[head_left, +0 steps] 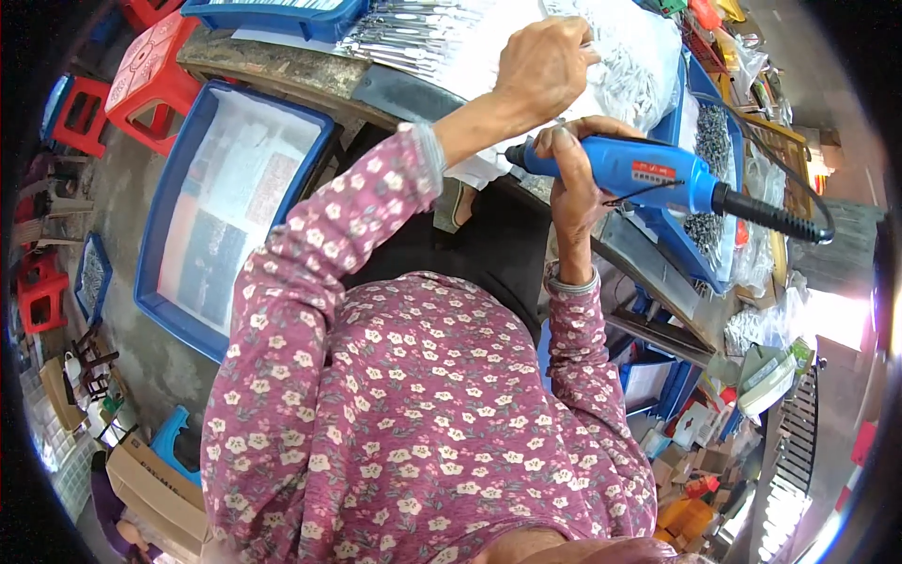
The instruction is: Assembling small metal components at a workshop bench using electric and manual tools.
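My right hand (571,174) is wrapped round a blue electric screwdriver (639,175), whose black nose points left and whose black cord leaves at the right. Just above that nose, my left hand (545,70) reaches over the workbench with its fingers curled together at the tips. Whatever may be between those fingertips is too small or hidden to make out. Beyond the left hand lies a heap of small silvery parts (637,70) on clear plastic. Slim metal pieces (413,36) are laid out in a row on white sheeting to the left of it.
A big blue tray (150,240) lined with white stands left of me, near red plastic stools (146,80). At the right, a blue bin (722,268) holds dark small parts, and the black cord (799,179) loops above it. The bench edge (272,70) runs before me.
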### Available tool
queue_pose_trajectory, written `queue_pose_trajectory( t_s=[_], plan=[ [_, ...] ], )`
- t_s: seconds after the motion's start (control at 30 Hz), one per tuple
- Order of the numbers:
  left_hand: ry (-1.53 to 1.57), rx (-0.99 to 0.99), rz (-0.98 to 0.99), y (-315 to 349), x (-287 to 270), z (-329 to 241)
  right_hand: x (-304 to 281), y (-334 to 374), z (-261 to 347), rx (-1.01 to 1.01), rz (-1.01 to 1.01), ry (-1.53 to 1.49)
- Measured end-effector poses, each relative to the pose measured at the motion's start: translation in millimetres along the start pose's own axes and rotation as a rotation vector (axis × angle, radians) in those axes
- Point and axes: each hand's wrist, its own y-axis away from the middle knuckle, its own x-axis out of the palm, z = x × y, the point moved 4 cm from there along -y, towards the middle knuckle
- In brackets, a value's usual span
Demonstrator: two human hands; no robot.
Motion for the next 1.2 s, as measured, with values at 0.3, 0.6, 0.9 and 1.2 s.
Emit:
queue_pose_trajectory(
  t_s=[0.3, 0.6, 0.9, 1.2],
  plan=[
    [0.206, -0.383, -0.034, 17, 42, 63, -3, 6, -4, -0.016, -0.043, -0.084],
    [0.08, -0.606, 0.111, 32, 45, 96, 3, 2, -4, -0.003, -0.047, -0.098],
    [-0.062, -0.298, 0.135, 23, 10, 62, 7, -8, -6, 0.018, -0.017, -0.025],
    [-0.298, 0.055, -0.106, -95, -48, 96, 19, -17, -15, 0.156, -0.037, -0.048]
  ],
)
